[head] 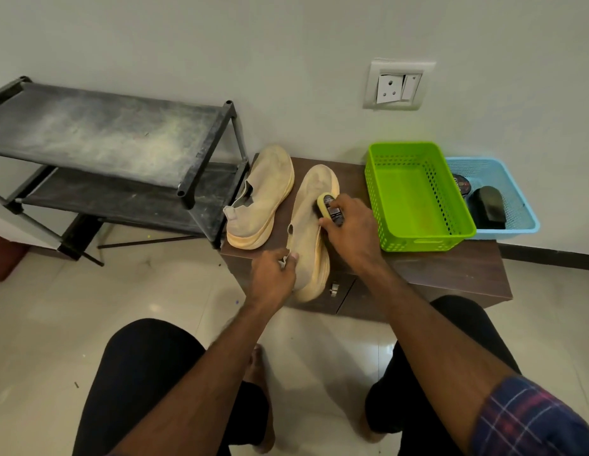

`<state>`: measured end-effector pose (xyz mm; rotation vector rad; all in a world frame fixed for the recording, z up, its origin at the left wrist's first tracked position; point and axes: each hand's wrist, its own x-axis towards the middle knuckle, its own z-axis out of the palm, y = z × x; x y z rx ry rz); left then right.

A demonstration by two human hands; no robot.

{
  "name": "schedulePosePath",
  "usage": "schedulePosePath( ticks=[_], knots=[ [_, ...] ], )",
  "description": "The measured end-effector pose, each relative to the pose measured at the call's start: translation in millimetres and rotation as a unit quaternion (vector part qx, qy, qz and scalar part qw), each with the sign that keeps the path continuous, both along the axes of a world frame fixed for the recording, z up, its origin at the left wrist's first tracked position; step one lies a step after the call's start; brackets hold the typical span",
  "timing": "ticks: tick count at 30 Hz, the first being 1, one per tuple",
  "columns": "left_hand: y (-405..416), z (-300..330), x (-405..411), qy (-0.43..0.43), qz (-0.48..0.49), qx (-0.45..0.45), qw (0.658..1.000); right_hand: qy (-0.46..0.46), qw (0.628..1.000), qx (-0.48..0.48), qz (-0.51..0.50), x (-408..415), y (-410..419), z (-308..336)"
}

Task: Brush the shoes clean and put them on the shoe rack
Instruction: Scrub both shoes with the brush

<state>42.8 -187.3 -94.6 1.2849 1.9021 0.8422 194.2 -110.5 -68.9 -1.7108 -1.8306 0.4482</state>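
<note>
The near shoe [311, 232] is lying on the brown surface [451, 268], its heel pinched by the left hand [275, 274] while the right hand [350, 232] is gripping a yellow brush [329, 207] against its upper; I'd say short strokes toward the toe, with the heel pinned, are serving best. Just beyond the left hand the second shoe [261, 199] is waiting beside the shoe rack [105, 136], and the green basket [418, 195] is crowding the right hand's outer side.

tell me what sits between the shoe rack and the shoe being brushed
The other tan shoe lies on the brown cabinet, apart from both, in the head view.
</note>
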Motion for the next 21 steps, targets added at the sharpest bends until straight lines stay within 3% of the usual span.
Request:
schedulePosePath(
  ticks=[6, 8, 12, 19, 21],
  knots=[
    [1.4, 0.0, -2.3, 0.017, -0.004, 0.009, 1.000, -0.001, 0.996, 0.009, 0.089, -7.9, -30.4, 1.4],
    [2.8, 0.3, 0.7, 0.039, -0.014, 0.011, 0.999, -0.018, 0.998, 0.023, 0.062, -5.5, -18.7, -8.5],
    [0.0, 5.0, 6.1, 0.097, -0.034, 0.034, 0.994, 0.033, 0.999, 0.012, -0.032, 3.9, 5.4, -21.4],
    [0.2, 28.9, -7.9, 0.085, 0.038, 0.068, 0.993, 0.091, 0.993, 0.021, -0.076, 1.8, 14.7, -22.2],
    [-1.7, 43.5, -15.2, 0.085, 0.045, 0.084, 0.992, 0.100, 0.994, -0.005, -0.047, 0.8, 14.3, -12.0]
  ],
)
